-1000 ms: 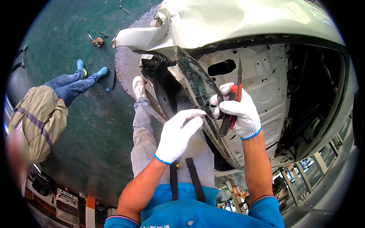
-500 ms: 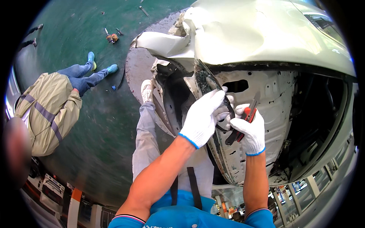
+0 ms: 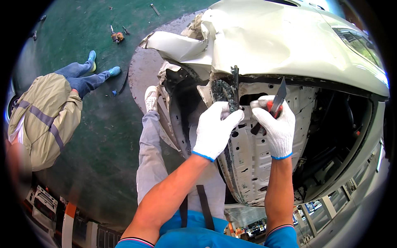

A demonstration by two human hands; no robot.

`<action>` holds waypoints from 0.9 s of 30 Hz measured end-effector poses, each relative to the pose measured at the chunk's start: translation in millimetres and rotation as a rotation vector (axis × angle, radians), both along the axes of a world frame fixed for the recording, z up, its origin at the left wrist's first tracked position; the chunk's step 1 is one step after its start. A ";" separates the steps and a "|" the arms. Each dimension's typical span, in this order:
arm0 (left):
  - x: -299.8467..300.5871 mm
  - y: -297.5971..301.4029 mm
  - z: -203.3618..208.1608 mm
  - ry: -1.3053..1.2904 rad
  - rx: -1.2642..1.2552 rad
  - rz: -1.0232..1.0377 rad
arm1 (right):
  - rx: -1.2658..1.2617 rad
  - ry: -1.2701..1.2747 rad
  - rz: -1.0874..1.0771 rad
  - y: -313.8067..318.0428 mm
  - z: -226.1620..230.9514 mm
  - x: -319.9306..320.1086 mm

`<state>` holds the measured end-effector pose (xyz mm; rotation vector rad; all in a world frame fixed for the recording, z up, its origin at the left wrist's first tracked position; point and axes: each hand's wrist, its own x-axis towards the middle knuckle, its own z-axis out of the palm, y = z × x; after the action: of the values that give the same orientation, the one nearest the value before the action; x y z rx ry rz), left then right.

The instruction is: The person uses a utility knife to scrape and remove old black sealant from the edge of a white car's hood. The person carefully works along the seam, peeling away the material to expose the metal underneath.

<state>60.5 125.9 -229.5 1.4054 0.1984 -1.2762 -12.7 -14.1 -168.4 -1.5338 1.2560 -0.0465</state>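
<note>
Hands apart, the left hand pinches the near end of the dark strip, which points forward, while the right hand grips the knife rightward of it.

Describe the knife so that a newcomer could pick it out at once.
Start at the dented, pale car at upper right. Before its inner panel, the gloved right hand grips the knife. Its pointed blade and partly red handle set it apart from the black strip in the left hand.
</note>
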 end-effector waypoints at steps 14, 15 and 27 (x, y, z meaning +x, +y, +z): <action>9.9 17.9 -9.2 0.023 -0.069 -0.079 | 0.035 -0.055 0.012 17.3 -35.0 29.7; 13.0 18.7 -10.2 0.008 -0.065 -0.113 | 0.022 -0.058 0.022 17.9 -37.1 31.2; 71.9 4.8 -10.9 -0.356 -0.093 0.062 | -0.016 -0.098 -0.010 25.3 -45.4 28.5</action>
<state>132.4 130.7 -240.3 1.5071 -0.0592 -0.9532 15.8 11.3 -213.8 -1.5202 1.1886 -0.1368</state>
